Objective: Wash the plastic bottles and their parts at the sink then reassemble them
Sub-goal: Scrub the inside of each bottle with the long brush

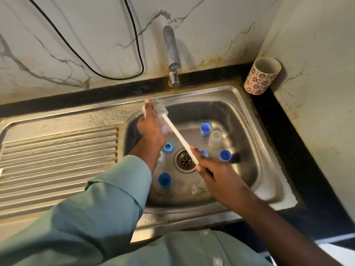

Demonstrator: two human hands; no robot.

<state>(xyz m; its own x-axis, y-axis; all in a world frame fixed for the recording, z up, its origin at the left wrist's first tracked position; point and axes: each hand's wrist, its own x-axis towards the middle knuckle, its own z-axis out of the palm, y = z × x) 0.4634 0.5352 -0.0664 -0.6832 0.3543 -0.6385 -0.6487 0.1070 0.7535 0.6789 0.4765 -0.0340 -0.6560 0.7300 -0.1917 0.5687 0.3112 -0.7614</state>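
Steel sink point(247, 116) below a marble wall, blue caps point(205, 129) sitting around the drain point(186, 160). Left hand point(151, 127) is gripping a clear bottle part point(166, 129) up-left of the drain, while right hand point(215, 169) is gripping the white brush point(160, 109) handle right over it.

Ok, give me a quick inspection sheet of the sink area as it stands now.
Surface: steel sink with ribbed drainboard, stained.
Job's things: bottle brush; blue caps, blue ring and a clear cup lie in the basin round the drain.
Clutter: patterned cup on the counter.
Hands: left hand holds a clear part, hard to make out; right hand grips the brush handle.
Cables: black cable loops on the wall.
Surroundings: tap, no water seen running; marble wall.
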